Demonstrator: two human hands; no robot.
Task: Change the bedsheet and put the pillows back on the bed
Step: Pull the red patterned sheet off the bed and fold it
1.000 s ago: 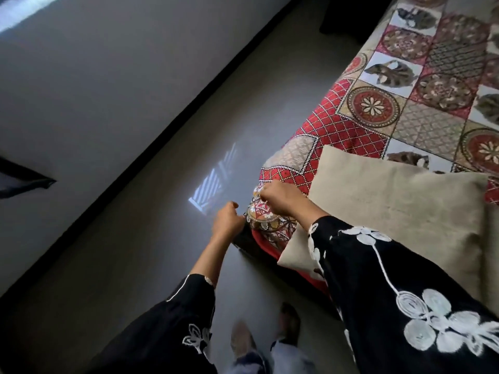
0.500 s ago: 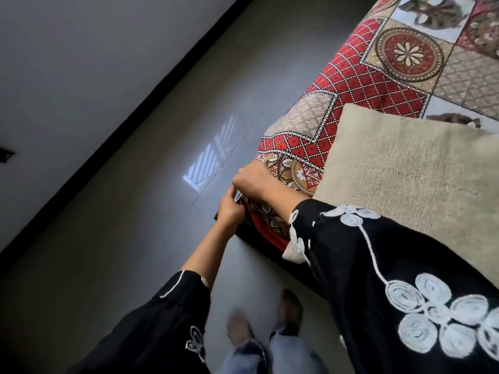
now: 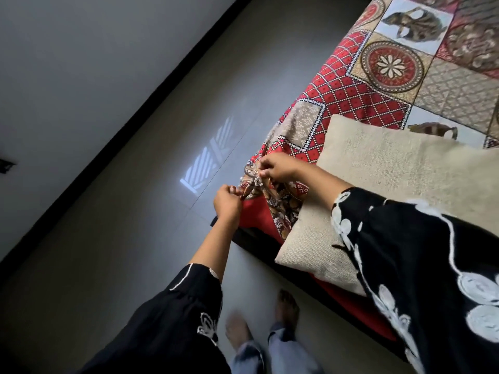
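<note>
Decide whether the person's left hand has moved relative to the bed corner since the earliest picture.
Yes. The left hand moved right, towards the bed corner: it was just clear of the bedsheet and now pinches its bunched edge.

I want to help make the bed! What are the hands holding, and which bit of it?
The patterned bedsheet. The left hand and the right hand both pinch its bunched-up corner.

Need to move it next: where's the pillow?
Head view, right side: the pillow lies on the bedsheet by its near edge, beside the right hand.
</note>
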